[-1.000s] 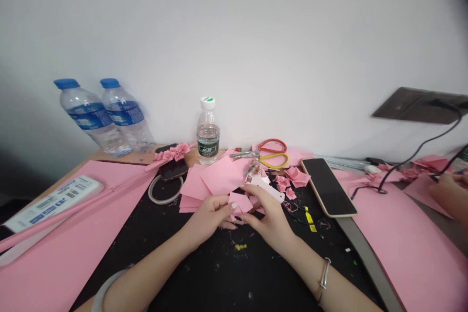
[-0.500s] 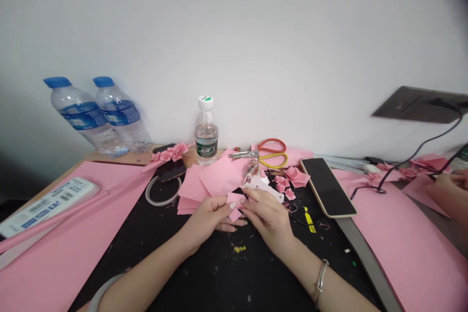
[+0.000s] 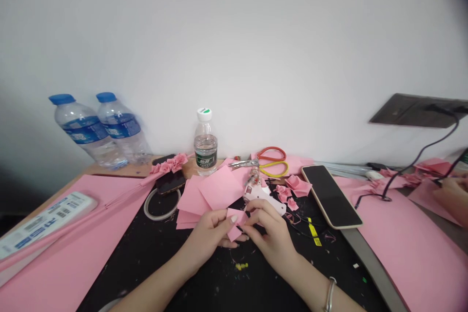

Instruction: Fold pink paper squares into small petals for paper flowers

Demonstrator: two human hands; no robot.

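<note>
A small folded piece of pink paper (image 3: 234, 232) is held between my two hands over the black table mat. My left hand (image 3: 212, 231) pinches its left side, thumb on top and fingers beneath. The fingertips of my right hand (image 3: 268, 226) close on its right edge. Just behind the hands lie loose pink paper squares (image 3: 219, 187). A white glue gun (image 3: 261, 196) rests behind my right hand, its handle partly covered by the fingers. Several folded pink paper flowers (image 3: 287, 194) sit to the right of it.
Scissors (image 3: 273, 162) with red and yellow handles lie near the wall beside a water bottle (image 3: 205, 148). A phone (image 3: 332, 196) is on the right, a tape roll (image 3: 161, 207) on the left. Two larger bottles (image 3: 87, 129) lean on the wall. Another person's hand (image 3: 453, 197) works at far right.
The whole view has tilted up slightly, so things sit lower. My right fingers have shifted a little along the paper's right edge; both hands still hold it.
</note>
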